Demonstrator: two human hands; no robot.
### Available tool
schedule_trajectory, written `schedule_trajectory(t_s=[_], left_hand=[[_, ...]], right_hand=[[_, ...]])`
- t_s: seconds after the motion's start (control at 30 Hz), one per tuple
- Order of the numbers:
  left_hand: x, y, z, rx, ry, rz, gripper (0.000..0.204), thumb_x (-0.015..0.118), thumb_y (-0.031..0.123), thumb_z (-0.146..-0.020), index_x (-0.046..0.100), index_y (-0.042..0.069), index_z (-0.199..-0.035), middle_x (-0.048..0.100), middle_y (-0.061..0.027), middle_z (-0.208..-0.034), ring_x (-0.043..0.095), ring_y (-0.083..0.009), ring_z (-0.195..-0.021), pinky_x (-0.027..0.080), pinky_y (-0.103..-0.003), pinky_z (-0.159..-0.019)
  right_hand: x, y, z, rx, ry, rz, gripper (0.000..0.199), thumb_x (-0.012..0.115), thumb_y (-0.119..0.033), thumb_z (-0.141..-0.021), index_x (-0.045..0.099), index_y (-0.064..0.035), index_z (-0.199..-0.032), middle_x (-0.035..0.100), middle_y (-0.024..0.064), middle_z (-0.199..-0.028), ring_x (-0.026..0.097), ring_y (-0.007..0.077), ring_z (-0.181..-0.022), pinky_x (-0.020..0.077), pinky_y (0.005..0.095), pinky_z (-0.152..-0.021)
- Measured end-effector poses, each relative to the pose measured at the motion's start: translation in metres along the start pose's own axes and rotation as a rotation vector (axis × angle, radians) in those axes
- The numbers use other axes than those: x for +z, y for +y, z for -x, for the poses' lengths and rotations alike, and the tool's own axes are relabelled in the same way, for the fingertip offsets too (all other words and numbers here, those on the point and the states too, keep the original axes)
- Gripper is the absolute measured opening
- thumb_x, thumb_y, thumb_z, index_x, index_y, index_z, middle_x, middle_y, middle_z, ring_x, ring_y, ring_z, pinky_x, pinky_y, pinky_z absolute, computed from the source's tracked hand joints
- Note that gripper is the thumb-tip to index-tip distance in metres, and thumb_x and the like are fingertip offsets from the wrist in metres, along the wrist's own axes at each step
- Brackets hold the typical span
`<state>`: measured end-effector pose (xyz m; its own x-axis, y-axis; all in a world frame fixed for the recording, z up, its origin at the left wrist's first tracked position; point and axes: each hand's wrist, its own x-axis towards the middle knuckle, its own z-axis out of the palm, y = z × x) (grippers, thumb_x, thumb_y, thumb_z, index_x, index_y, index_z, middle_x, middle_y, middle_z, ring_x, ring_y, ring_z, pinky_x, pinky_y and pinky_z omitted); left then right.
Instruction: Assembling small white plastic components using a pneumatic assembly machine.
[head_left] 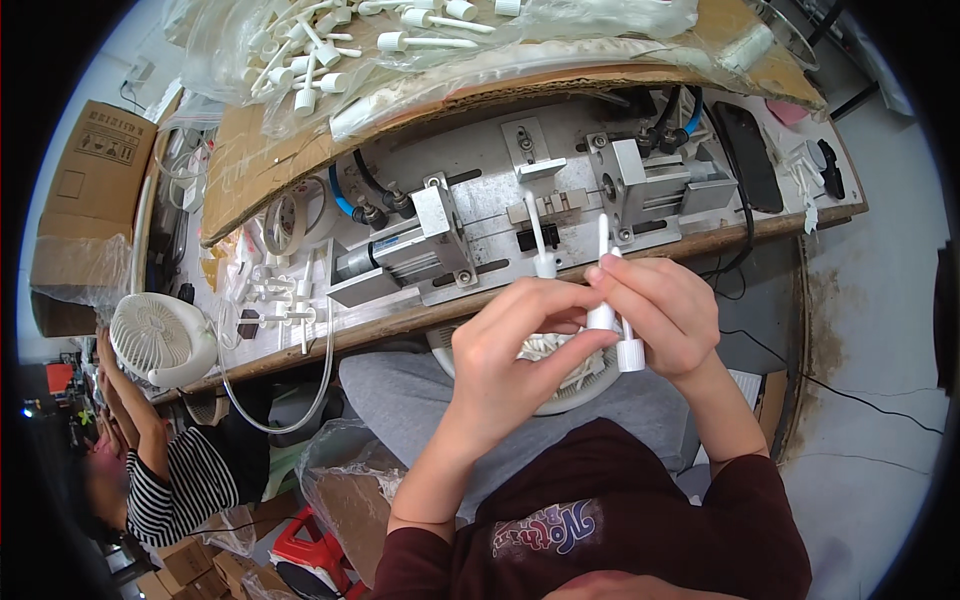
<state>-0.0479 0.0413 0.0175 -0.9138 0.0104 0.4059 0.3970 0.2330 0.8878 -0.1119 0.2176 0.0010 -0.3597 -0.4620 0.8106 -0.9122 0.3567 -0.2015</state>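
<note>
Above the lap, both hands' fingers (560,300) pinch white pump parts (603,300) between them.

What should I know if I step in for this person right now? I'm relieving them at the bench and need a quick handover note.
Left hand: fingers closed on a white pump piece, its thin tube pointing up.
Right hand: pinching the same piece, with a second white capped piece held lower in the fingers.
Both hands are above a white basket of similar parts on the lap.
One white piece stands at the front of the metal fixture on the bench.
More white parts lie in clear bags at the back.
Done and left: cannot tell how many are finished.
</note>
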Motion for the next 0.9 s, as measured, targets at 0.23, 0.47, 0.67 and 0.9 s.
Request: schedule_trajectory(t_s=[0.23, 0.47, 0.67, 0.9], left_hand=[[-0.003, -0.017, 0.000, 0.100, 0.041, -0.570, 0.031, 0.081, 0.004, -0.079, 0.071, -0.002, -0.107, 0.069, -0.0124, -0.114, 0.072, -0.0193, -0.083, 0.058, -0.028, -0.068], [-0.003, -0.030, -0.012, 0.229, -0.035, -0.967, 0.024, 0.080, 0.016, -0.080, 0.074, 0.007, -0.101, 0.073, -0.0056, -0.117, 0.064, -0.0184, -0.059, 0.052, -0.029, -0.057], [-0.006, -0.029, -0.018, 0.218, -0.067, -0.975, 0.024, 0.080, 0.018, -0.079, 0.075, 0.007, -0.100, 0.073, -0.0033, -0.116, 0.062, -0.0183, -0.056, 0.052, -0.030, -0.056], [-0.019, -0.019, -0.024, 0.133, -0.095, -0.742, 0.028, 0.083, 0.017, -0.078, 0.075, 0.006, -0.102, 0.074, -0.0073, -0.112, 0.066, -0.0161, -0.061, 0.053, -0.028, -0.058]], right_hand=[[0.003, 0.010, 0.000, 0.100, 0.017, -0.037, 0.035, 0.069, -0.004, -0.071, 0.072, 0.0058, -0.105, 0.071, 0.0177, -0.106, 0.071, 0.0283, -0.081, 0.0572, 0.0328, -0.066], [-0.005, -0.001, -0.003, 0.264, -0.013, -0.192, 0.049, 0.079, -0.007, -0.076, 0.066, 0.0055, -0.122, 0.067, 0.0203, -0.122, 0.070, 0.0308, -0.100, 0.0565, 0.0335, -0.085], [-0.008, -0.002, -0.001, 0.393, 0.029, -0.393, 0.058, 0.088, -0.010, -0.070, 0.063, 0.0061, -0.121, 0.062, 0.0241, -0.130, 0.070, 0.0309, -0.104, 0.0552, 0.0349, -0.092], [-0.008, -0.005, 0.000, 0.365, -0.050, -0.289, 0.033, 0.085, -0.004, -0.071, 0.069, 0.0004, -0.099, 0.065, 0.0184, -0.127, 0.070, 0.0244, -0.093, 0.0588, 0.0319, -0.078]])
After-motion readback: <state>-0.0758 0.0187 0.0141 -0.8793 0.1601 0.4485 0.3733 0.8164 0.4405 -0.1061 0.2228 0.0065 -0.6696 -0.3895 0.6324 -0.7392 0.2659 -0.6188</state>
